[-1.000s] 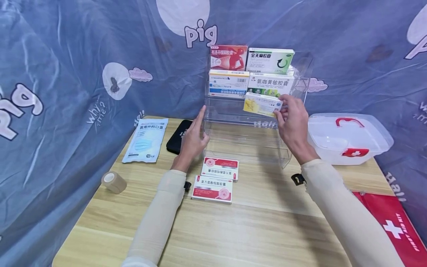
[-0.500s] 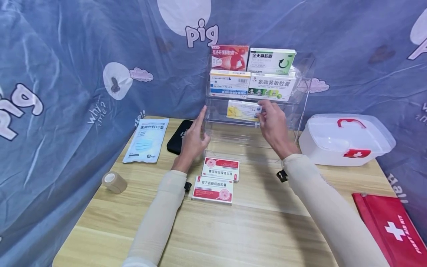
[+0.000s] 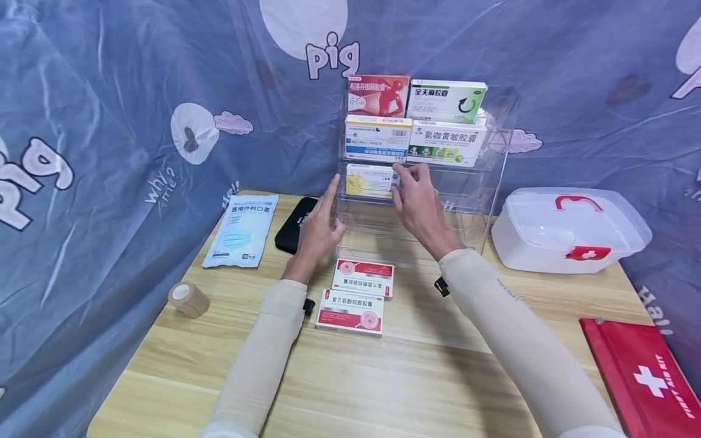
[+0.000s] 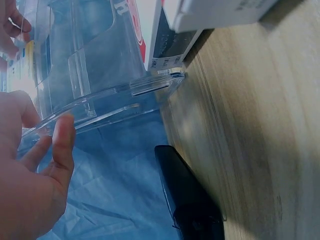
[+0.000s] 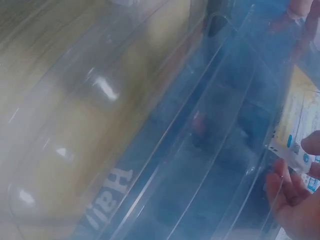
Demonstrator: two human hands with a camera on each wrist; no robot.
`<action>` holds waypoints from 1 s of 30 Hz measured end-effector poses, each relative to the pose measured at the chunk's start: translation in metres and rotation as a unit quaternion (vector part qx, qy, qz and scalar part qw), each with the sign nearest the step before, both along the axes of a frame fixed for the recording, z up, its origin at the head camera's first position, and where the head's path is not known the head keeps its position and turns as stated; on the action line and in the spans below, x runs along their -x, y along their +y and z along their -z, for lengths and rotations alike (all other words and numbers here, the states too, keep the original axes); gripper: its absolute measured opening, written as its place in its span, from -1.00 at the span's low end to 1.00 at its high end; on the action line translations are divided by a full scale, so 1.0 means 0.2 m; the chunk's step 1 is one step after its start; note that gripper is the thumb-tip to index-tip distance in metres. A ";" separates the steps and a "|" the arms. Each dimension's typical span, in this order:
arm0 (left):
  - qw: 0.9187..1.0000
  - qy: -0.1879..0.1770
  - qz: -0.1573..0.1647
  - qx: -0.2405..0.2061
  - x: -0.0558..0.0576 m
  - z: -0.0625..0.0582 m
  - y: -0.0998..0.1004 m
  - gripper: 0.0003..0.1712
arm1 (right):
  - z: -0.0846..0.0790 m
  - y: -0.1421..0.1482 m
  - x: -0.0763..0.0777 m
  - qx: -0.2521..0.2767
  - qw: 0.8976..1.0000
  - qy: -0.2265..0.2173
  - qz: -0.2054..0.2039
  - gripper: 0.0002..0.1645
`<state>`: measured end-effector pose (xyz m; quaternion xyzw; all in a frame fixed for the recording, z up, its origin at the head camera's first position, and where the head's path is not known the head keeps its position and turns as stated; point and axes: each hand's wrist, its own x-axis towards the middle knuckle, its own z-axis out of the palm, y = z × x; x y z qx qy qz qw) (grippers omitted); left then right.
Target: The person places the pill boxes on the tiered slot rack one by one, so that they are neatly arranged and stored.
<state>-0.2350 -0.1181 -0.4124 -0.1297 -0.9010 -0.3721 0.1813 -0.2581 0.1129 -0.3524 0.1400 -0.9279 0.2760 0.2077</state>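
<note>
My right hand (image 3: 424,207) pinches the right end of a small yellow-and-white medicine box (image 3: 367,181). The box is at the left of the third tier of a clear acrylic display rack (image 3: 465,177), label facing out. In the right wrist view, thumb and fingers hold the end of the box (image 5: 297,110). Along the rack's left side, my left hand (image 3: 317,228) rests with fingers extended, touching the clear edge in the left wrist view. Above stand a red box (image 3: 378,95), a green-and-white box (image 3: 446,101), a blue-and-white box (image 3: 376,140) and a white capsule box (image 3: 446,143).
Two red-and-white medicine boxes (image 3: 350,311) lie before the rack. At left are a mask packet (image 3: 241,231), a black case (image 3: 292,228) and a tan bandage roll (image 3: 188,300). A white lidded box (image 3: 569,228) and a red first aid pouch (image 3: 646,371) are at right.
My right hand has carried the yellow-and-white medicine box leftward and slightly down, from in front of the white capsule box to the third tier's left end. My left hand stays at the rack's side.
</note>
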 end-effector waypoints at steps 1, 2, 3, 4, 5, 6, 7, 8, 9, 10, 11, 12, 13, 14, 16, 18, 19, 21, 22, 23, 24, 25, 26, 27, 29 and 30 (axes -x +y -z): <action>1.000 0.001 0.000 -0.001 0.00 0.00 0.00 0.22 | 0.00 0.00 0.00 -0.005 1.000 -0.007 -0.001 -0.38; 1.000 0.002 -0.001 -0.001 0.00 0.01 0.00 0.22 | 0.00 0.00 -0.01 -0.013 1.000 -0.012 -0.002 -0.34; 1.000 0.004 -0.002 -0.002 0.00 0.01 0.00 0.22 | 0.00 0.00 -0.01 -0.023 1.000 -0.018 -0.004 -0.28; 1.000 0.005 -0.002 -0.003 0.00 0.01 0.00 0.21 | 0.01 0.01 -0.02 -0.036 0.999 -0.022 -0.005 -0.22; 1.000 0.005 -0.002 -0.003 0.00 0.01 0.01 0.21 | 0.01 0.01 -0.03 -0.048 0.999 -0.024 -0.004 -0.15; 1.000 0.004 -0.002 -0.002 0.00 0.02 0.01 0.21 | 0.01 0.01 -0.05 -0.060 0.998 -0.022 -0.004 -0.08; 1.000 0.003 -0.001 -0.001 0.00 0.02 0.01 0.21 | 0.01 0.02 -0.07 -0.070 0.997 -0.015 -0.002 -0.04; 1.000 0.001 0.000 0.002 0.00 0.03 0.01 0.21 | 0.02 0.02 -0.10 -0.078 0.997 -0.006 -0.001 -0.02; 1.000 -0.001 0.001 0.003 0.00 0.03 0.01 0.21 | 0.02 0.02 -0.13 -0.083 0.997 0.004 0.000 -0.02; 1.000 -0.002 0.002 0.004 0.00 0.03 0.01 0.21 | 0.02 0.02 -0.17 -0.088 0.996 0.012 0.000 -0.05; 1.000 -0.003 0.002 0.005 0.00 0.03 0.01 0.21 | 0.02 0.02 -0.21 -0.090 0.996 0.015 -0.002 -0.11; 1.000 -0.001 0.002 0.004 0.00 0.02 0.01 0.20 | 0.03 0.02 -0.26 -0.092 0.996 0.013 -0.009 -0.18; 1.000 0.003 0.001 0.003 0.00 0.02 0.01 0.20 | 0.03 0.01 -0.30 -0.096 0.995 0.008 -0.016 -0.25; 1.000 0.006 0.000 0.000 0.00 0.01 0.00 0.20 | 0.04 0.00 -0.34 -0.098 0.995 -0.005 -0.027 -0.32; 1.000 0.013 -0.002 -0.003 0.01 0.00 0.00 0.19 | 0.06 -0.02 -0.41 -0.106 0.992 -0.042 -0.051 -0.43; 1.000 0.017 -0.001 -0.003 0.02 -0.01 -0.01 0.18 | 0.10 -0.03 -0.47 -0.110 0.986 -0.099 -0.077 -0.47; 1.000 0.017 0.000 -0.003 0.02 -0.01 -0.01 0.18 | 0.13 -0.04 -0.49 -0.111 0.981 -0.135 -0.087 -0.49; 1.000 0.013 0.000 -0.001 0.02 -0.01 -0.01 0.18 | 0.18 -0.05 -0.54 -0.112 0.965 -0.213 -0.101 -0.48; 1.000 0.010 -0.001 0.000 0.02 0.00 -0.01 0.19 | 0.21 -0.06 -0.56 -0.114 0.956 -0.249 -0.105 -0.48; 1.000 0.009 -0.001 0.001 0.02 0.00 -0.01 0.19 | 0.23 -0.07 -0.57 -0.115 0.946 -0.283 -0.106 -0.48; 1.000 0.007 -0.002 0.001 0.02 0.01 -0.01 0.19 | 0.26 -0.07 -0.59 -0.116 0.938 -0.309 -0.107 -0.46; 1.000 0.006 -0.003 0.000 0.02 0.01 -0.01 0.20 | 0.28 -0.08 -0.60 -0.120 0.931 -0.329 -0.104 -0.43; 1.000 0.006 -0.003 0.000 0.02 0.01 -0.01 0.20 | 0.30 -0.08 -0.62 -0.123 0.927 -0.340 -0.103 -0.40; 1.000 0.006 -0.003 0.000 0.02 0.01 -0.01 0.20 | 0.32 -0.08 -0.63 -0.121 0.925 -0.346 -0.102 -0.37; 1.000 0.006 -0.003 0.001 0.01 0.01 0.00 0.20 | 0.34 -0.06 -0.65 -0.114 0.923 -0.356 -0.093 -0.32; 1.000 0.006 -0.002 0.001 0.01 0.01 0.00 0.20 | 0.35 -0.05 -0.66 -0.112 0.923 -0.357 -0.086 -0.30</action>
